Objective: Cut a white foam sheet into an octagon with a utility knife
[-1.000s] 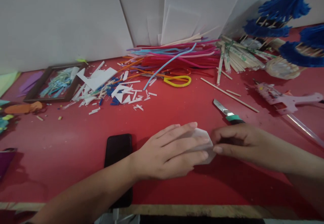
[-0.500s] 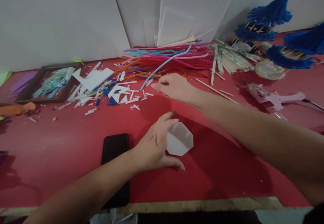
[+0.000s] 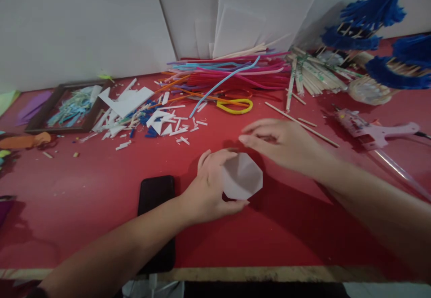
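My left hand (image 3: 213,185) holds a white eight-sided piece of paper or card (image 3: 244,179) by its edges, thumb at the near edge and fingers at the far one. The piece sits just over the red tabletop (image 3: 269,239), with a dark gap of shadow under its left side. To the right of it is my right hand (image 3: 283,143), its thumb and forefinger a little apart and nothing visible between them. Yellow-handled scissors (image 3: 235,105) lie beyond both hands, blades partly covered by coloured pipe cleaners (image 3: 232,75).
A black phone (image 3: 156,226) lies beneath my left forearm. White paper scraps (image 3: 161,122) and a brown frame (image 3: 60,109) are at the left. On the right are a pink glue gun (image 3: 377,129), wooden sticks (image 3: 313,75) and blue-roofed models (image 3: 373,15).
My right hand has drawn back from the scraps toward the white piece, uncovering the scissors' yellow handles. The left hand's fingers have closed in on the white piece.
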`<move>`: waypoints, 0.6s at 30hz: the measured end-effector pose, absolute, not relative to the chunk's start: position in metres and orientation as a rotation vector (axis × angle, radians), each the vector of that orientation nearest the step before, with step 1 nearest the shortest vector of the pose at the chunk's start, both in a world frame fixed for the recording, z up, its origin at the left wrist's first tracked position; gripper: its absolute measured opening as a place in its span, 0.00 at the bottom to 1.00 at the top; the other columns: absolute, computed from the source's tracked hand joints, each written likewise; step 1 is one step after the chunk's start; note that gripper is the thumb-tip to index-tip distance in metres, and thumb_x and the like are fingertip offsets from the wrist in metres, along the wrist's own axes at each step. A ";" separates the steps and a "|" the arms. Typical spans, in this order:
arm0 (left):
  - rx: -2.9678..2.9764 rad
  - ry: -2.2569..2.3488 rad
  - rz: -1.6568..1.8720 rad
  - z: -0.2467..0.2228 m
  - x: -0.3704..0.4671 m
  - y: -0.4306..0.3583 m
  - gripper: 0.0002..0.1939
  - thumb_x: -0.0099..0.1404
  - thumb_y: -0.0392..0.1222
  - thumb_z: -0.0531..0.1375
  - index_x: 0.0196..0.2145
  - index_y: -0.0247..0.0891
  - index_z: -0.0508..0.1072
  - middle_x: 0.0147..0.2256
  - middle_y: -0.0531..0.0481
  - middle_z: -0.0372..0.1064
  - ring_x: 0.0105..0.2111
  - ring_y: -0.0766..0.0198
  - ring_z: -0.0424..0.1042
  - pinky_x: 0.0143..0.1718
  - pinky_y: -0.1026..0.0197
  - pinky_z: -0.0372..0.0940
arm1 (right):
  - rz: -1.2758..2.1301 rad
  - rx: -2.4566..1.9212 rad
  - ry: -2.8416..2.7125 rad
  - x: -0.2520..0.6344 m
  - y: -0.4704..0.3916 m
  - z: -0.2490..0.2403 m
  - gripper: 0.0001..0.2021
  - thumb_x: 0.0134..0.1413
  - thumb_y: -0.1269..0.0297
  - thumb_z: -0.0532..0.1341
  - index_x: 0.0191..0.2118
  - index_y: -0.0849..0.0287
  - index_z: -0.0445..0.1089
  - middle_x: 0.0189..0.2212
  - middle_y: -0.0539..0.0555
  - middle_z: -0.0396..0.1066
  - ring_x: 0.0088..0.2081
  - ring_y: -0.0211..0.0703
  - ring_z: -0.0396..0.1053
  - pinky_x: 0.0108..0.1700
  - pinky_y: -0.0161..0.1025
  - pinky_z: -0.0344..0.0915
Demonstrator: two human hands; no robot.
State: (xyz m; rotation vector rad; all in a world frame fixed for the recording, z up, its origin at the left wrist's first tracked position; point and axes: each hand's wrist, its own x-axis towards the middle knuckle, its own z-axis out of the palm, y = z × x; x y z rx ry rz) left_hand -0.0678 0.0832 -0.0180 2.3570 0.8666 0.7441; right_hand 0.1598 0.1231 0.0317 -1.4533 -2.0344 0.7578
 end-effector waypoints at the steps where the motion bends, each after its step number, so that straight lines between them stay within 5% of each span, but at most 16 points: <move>1: 2.357 0.841 0.812 -0.019 -0.067 0.084 0.48 0.61 0.49 0.71 0.67 0.42 0.45 0.64 0.30 0.61 0.65 0.41 0.64 0.67 0.29 0.51 | 0.830 -1.463 -1.970 0.163 0.112 0.028 0.17 0.64 0.49 0.58 0.35 0.55 0.79 0.39 0.55 0.82 0.39 0.46 0.78 0.40 0.41 0.72; 5: 2.364 0.808 0.875 -0.023 -0.065 0.084 0.52 0.62 0.52 0.71 0.71 0.43 0.44 0.68 0.29 0.56 0.68 0.40 0.60 0.68 0.30 0.51 | 1.084 -1.557 -1.754 0.169 0.080 0.015 0.20 0.57 0.42 0.63 0.30 0.55 0.77 0.24 0.51 0.76 0.24 0.40 0.69 0.25 0.37 0.61; 10: 2.136 0.877 0.939 -0.022 -0.061 0.086 0.62 0.53 0.63 0.75 0.72 0.41 0.46 0.71 0.27 0.47 0.71 0.33 0.50 0.69 0.32 0.53 | 1.239 -1.512 -1.403 0.173 0.074 0.001 0.26 0.50 0.33 0.66 0.29 0.55 0.74 0.18 0.49 0.70 0.20 0.37 0.65 0.22 0.36 0.62; 15: 1.444 0.857 0.834 -0.011 -0.063 0.096 0.44 0.62 0.51 0.72 0.66 0.45 0.51 0.57 0.38 0.70 0.56 0.48 0.75 0.57 0.43 0.71 | 1.331 -1.453 -1.314 0.172 0.079 -0.005 0.30 0.45 0.32 0.68 0.38 0.56 0.72 0.25 0.53 0.77 0.21 0.40 0.71 0.25 0.40 0.71; 18: 1.315 0.865 0.733 -0.003 -0.065 0.098 0.46 0.60 0.46 0.73 0.66 0.46 0.51 0.51 0.41 0.75 0.48 0.52 0.80 0.51 0.48 0.75 | 1.382 -1.433 -1.263 0.171 0.077 -0.006 0.31 0.45 0.38 0.71 0.46 0.57 0.70 0.27 0.53 0.79 0.21 0.42 0.73 0.26 0.41 0.73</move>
